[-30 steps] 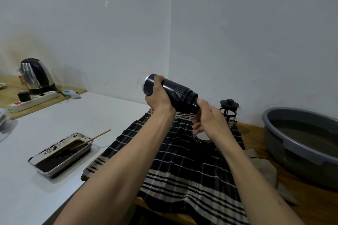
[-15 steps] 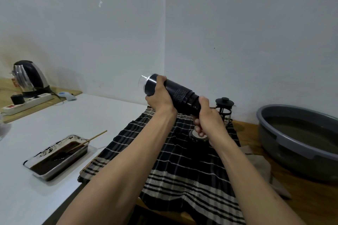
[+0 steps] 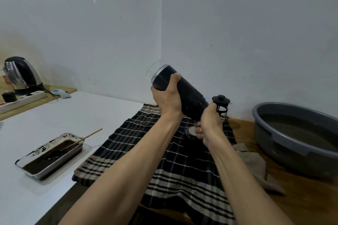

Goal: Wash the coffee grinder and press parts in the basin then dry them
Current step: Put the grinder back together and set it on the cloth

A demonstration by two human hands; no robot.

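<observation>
Grinder [image 3: 184, 93] tilted above the checked cloth [image 3: 164, 151]: our left hand [image 3: 167, 99] grips its upper body. Our right hand [image 3: 208, 124] clasps the lower end, probably to twist it apart.

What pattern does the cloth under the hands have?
The cloth is black with pale stripes crossing in a check, shown in the head view.

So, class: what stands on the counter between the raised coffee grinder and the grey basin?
In the head view, the small French press stands between the coffee grinder and the basin, against the wall.
</observation>
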